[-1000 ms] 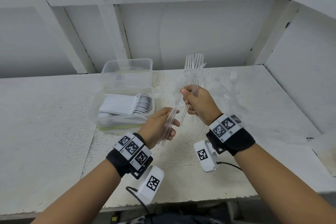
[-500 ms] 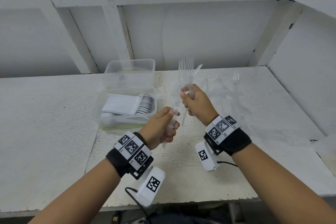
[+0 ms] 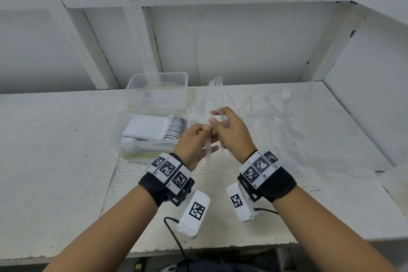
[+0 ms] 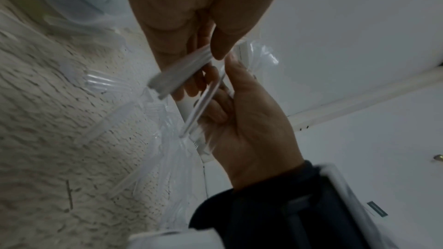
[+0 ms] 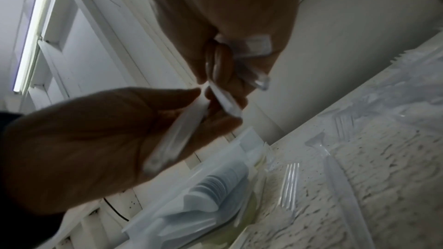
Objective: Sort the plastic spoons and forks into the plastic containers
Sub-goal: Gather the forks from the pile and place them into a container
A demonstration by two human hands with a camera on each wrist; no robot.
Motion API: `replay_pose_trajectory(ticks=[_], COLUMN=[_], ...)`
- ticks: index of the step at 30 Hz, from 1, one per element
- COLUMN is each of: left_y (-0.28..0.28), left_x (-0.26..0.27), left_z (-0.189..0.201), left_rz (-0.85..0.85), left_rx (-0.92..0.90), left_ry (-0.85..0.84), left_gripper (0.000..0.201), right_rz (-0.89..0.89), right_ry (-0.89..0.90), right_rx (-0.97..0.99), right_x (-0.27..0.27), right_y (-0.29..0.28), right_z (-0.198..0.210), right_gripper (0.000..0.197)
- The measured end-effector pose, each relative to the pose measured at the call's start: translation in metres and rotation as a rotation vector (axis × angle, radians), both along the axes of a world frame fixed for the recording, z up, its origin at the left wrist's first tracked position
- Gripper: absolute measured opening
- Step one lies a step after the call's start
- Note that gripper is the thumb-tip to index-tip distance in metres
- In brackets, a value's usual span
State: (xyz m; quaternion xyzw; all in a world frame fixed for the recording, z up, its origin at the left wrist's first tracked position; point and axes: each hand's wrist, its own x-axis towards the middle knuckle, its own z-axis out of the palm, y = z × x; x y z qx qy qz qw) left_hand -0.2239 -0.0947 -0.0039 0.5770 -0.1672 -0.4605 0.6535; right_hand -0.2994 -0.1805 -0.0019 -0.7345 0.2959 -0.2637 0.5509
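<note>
**Two hands on clear forks**

Both hands meet above the table [image 3: 66,161]. The left hand [image 3: 194,143] curls round a bunch of fork handles [image 3: 207,150]; the right hand [image 3: 231,132] pinches further forks [image 3: 215,86], tines up. Beside them, left, the near container [image 3: 117,137] holds stacked spoons [image 3: 159,128]; loose forks [image 3: 286,96] lie right.

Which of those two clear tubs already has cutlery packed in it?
The nearer container, beside the left hand, holds a neat stack of white spoons. The farther container, against the wall, looks empty.
</note>
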Motion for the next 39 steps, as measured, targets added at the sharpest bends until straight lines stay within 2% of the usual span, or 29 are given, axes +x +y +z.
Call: replay_pose_trajectory(ticks=[5, 9, 12, 15, 19, 21, 25, 33, 39], left_y=[-0.001, -0.001, 0.001, 0.004, 0.005, 0.005, 0.003, 0.002, 0.002], left_x=[-0.001, 0.001, 0.000, 0.001, 0.006, 0.009, 0.008, 0.005, 0.005], left_z=[-0.002, -0.003, 0.000, 0.001, 0.002, 0.002, 0.005, 0.006, 0.008], left_rz=[0.031, 0.053, 0.043, 0.002, 0.010, 0.030, 0.051, 0.029, 0.010], left_rx=[0.006, 0.003, -0.001, 0.007, 0.039, 0.040, 0.005, -0.020, -0.025], left_ry=[-0.032, -0.092, -0.081, -0.066, -0.068, -0.062, -0.038, -0.044, -0.012], left_gripper=[0.008, 0.006, 0.013, 0.018, 0.011, 0.008, 0.006, 0.014, 0.014], right_rz=[-0.086, -0.116, -0.099, -0.042, 0.010, -0.011, -0.075, -0.126, -0.200], right_ry=[0.034, 0.021, 0.022, 0.078, 0.073, 0.037, 0.076, 0.031, 0.006], right_rx=[-0.064, 0.063, 0.121, 0.035, -0.040, -0.024, -0.112, -0.149, -0.273], right_x=[0.005, 0.011, 0.012, 0.009, 0.002, -0.001, -0.003, 0.004, 0.006], right_y=[0.003, 0.009, 0.012, 0.010, 0.010, 0.011, 0.010, 0.017, 0.022], right_z=[-0.004, -0.003, -0.001, 0.001, 0.006, 0.009, 0.001, -0.016, -0.024], right_gripper=[0.017, 0.011, 0.015, 0.024, 0.032, 0.029, 0.026, 0.027, 0.024])
